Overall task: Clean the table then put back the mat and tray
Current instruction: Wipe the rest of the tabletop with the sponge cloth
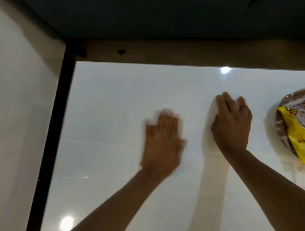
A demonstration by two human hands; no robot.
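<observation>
Both hands are laid flat, fingers spread, on the white table (109, 93), the blurred left hand (162, 140) apparently over a pale cloth, while the tray (285, 122) lies nearer the right hand (231, 125).

Table (120, 92): glossy white top, dark frame along its left edge.
Tray (274, 121): pale, round, at the right edge, partly out of view.
</observation>
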